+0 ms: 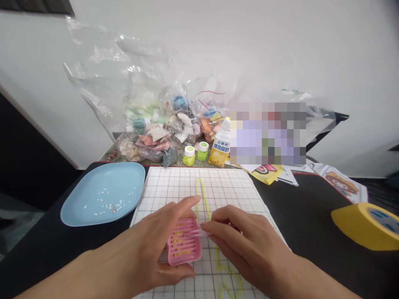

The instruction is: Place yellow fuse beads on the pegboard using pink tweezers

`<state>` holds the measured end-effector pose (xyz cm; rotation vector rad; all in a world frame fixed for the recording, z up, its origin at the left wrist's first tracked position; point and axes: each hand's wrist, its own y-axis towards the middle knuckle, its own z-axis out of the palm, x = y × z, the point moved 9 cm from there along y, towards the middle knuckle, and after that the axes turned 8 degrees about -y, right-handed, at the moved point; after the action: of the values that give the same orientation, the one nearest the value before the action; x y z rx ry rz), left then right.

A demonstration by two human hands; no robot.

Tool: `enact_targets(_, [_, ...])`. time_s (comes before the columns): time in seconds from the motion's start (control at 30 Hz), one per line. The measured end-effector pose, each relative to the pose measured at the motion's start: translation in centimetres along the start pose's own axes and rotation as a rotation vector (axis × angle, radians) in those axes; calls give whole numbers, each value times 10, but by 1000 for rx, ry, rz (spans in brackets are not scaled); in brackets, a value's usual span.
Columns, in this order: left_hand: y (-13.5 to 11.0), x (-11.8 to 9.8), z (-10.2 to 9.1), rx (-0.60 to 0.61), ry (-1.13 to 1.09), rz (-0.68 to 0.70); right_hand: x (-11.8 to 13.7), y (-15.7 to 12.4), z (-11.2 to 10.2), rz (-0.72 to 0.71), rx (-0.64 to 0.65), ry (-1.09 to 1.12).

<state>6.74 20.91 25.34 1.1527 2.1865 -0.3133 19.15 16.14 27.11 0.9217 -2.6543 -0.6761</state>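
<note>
Two bare forearms point(81, 272) reach in from the lower corners, their hands meeting over a white gridded board point(174, 182) on a black table point(305, 220). To the left is a light-blue tray; at far right, a yellow roll of tape point(352, 226). Along the back wall sit clear plastic bags of colored beads point(152, 141), a yogurt carton point(220, 145), papers and a yellow packet point(268, 174); a patch beside the carton is pixelated beyond reading. The left hand point(151, 234) curls around a small pink slotted tray point(184, 262) at the board's middle, thumb at its near edge and index finger stretched past its far edge. The right hand point(254, 234) pinches a thin translucent strip point(201, 234), blurred, at the tray's right edge, and hides part of a yellow-green bead strand point(205, 200). The tray's long axis runs away from the viewer, slots crosswise; the strand's narrow loop points toward the wall, its near end wavy. Yellow beads point(177, 241) lie in the slots, white beads point(114, 206) scatter across the light-blue tray point(81, 182), and two white-lidded jars point(188, 159) hold yellow-green beads.
</note>
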Motion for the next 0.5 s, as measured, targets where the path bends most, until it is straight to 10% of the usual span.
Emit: enact_targets(0.5, [9,-10,-6,0,179,175,-26,2,-19,85,-137,48])
